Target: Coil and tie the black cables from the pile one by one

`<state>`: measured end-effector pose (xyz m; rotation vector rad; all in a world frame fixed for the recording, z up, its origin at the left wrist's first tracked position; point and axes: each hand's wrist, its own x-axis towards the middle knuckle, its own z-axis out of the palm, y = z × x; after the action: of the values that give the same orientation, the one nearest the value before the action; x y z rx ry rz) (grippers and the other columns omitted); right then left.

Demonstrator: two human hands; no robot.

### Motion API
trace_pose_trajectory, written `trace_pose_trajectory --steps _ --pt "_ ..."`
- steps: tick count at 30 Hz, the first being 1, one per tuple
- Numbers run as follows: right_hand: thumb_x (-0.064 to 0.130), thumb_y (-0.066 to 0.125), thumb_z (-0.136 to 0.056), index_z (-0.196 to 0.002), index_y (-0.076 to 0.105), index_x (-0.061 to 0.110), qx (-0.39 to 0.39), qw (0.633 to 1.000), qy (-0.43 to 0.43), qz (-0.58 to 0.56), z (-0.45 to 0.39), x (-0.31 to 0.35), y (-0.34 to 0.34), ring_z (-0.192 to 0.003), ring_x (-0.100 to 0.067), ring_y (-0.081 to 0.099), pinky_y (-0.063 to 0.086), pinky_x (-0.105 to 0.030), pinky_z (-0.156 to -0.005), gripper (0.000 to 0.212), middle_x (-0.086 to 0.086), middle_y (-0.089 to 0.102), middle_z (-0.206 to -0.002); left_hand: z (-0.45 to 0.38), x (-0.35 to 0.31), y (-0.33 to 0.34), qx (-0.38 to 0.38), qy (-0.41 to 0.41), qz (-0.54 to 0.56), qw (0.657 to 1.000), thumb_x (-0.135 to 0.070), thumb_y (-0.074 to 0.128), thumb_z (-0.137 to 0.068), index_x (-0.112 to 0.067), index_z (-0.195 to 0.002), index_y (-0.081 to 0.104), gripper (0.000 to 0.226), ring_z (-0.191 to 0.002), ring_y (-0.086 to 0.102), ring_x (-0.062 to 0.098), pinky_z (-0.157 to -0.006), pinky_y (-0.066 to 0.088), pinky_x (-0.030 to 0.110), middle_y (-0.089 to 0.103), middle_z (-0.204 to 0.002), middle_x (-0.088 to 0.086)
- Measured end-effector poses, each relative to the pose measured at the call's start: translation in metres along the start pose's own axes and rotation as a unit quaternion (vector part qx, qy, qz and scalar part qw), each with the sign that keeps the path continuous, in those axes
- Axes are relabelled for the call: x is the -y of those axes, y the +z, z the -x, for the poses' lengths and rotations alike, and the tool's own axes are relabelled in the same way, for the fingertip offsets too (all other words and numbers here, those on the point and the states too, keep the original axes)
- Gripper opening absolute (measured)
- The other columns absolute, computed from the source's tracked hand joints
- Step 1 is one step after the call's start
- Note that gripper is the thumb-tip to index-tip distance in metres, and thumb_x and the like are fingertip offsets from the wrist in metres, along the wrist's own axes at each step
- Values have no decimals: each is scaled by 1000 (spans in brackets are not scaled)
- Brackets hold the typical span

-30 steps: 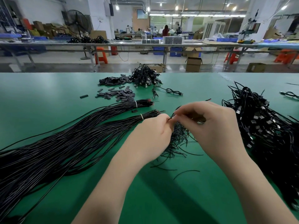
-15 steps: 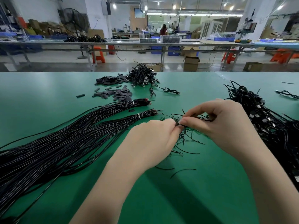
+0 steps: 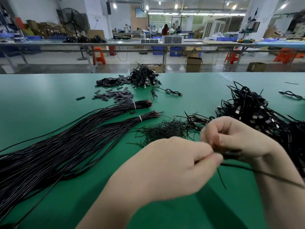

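Observation:
My left hand (image 3: 168, 164) and my right hand (image 3: 236, 139) meet above the green table (image 3: 49, 100), a little right of centre. Both pinch a thin black cable (image 3: 257, 171) that runs from my fingertips toward the lower right; a short loose end hangs below them. What lies inside my right palm is blurred. A scatter of short black ties (image 3: 166, 129) lies just beyond my hands. The tangled pile of black cables with USB plugs (image 3: 257, 111) fills the right side.
Two long banded bundles of black wire (image 3: 66, 142) stretch across the left. Grey sleeve pieces (image 3: 115, 95) and a smaller heap of coiled cables (image 3: 143, 76) sit at the far edge, with one coiled cable (image 3: 173, 92) beside them. Another cable (image 3: 290, 95) lies far right.
Both hands have drawn back toward me, off the scatter of ties, and now hold a cable stretched out to the lower right. The ties they covered are in full view.

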<state>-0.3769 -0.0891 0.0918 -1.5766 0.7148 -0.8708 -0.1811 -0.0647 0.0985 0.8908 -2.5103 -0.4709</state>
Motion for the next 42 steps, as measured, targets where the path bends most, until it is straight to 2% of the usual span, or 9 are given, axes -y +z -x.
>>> trace_pose_trajectory --steps 2,5,7,10,20,26,30,33,42 --pt "5 71 -69 -54 61 20 -104 993 -16 -52 -11 -7 8 -47 -19 50 37 -19 -48 24 -7 61 -58 -6 6 -7 -43 -38 189 980 -49 35 -93 -17 -72 51 42 -53 43 5 -51 35 20 54 -62 -8" --pt "30 77 -78 -59 65 20 -199 976 -82 -34 -28 -8 30 -52 -15 53 39 -21 -49 24 -6 62 -59 -15 15 -10 -132 -82 420 894 -38 36 -103 -15 -65 49 47 -50 34 6 -46 30 15 46 -52 -10" --pt "39 72 -81 -62 67 21 -242 966 -91 -21 -34 -7 40 -54 -9 53 42 -20 -52 26 -1 62 -61 -17 18 -8 -164 -92 505 843 -34 37 -102 -14 -68 48 41 -49 29 5 -44 26 12 39 -50 -13" --pt "38 67 -83 -69 71 20 -304 948 -86 35 -35 -5 47 -58 -10 52 43 -26 -58 23 -1 64 -63 -19 21 -5 -177 -103 540 816 -34 38 -101 -14 -70 49 38 -44 28 1 -45 22 14 37 -51 -14" --pt "23 66 -89 -75 72 15 -346 923 -108 131 -32 -1 51 -55 -1 56 43 -16 -56 17 0 68 -64 -23 29 3 -265 -152 437 846 -38 44 -100 -17 -69 53 39 -45 33 3 -44 30 11 38 -51 -15" --pt "18 66 -90 -76 71 19 -345 914 -140 163 -33 -1 59 -53 1 55 40 -11 -53 15 6 67 -62 -21 30 -3 -238 -190 504 808 -42 41 -101 -18 -73 50 38 -40 27 3 -45 27 17 33 -48 -14" --pt "25 65 -89 -77 73 22 -364 888 -169 224 -32 2 64 -50 -11 49 38 -21 -48 15 1 66 -65 -20 29 2 -310 -151 274 898 -44 38 -101 -36 -71 56 36 -49 42 1 -54 35 20 49 -51 -19" --pt "27 68 -88 -80 75 24 -343 912 -142 173 -31 6 67 -50 -4 55 39 -12 -49 11 7 70 -65 -18 30 3 -324 -147 209 911 -43 35 -102 -34 -73 53 36 -51 46 0 -51 36 16 53 -57 -22" --pt "15 76 -78 -73 79 19 -332 935 -118 29 -31 2 62 -64 -5 67 47 -10 -57 7 1 74 -70 -19 26 1 -261 -175 264 912 -46 33 -100 -23 -83 57 38 -55 44 3 -65 39 31 50 -52 -22"
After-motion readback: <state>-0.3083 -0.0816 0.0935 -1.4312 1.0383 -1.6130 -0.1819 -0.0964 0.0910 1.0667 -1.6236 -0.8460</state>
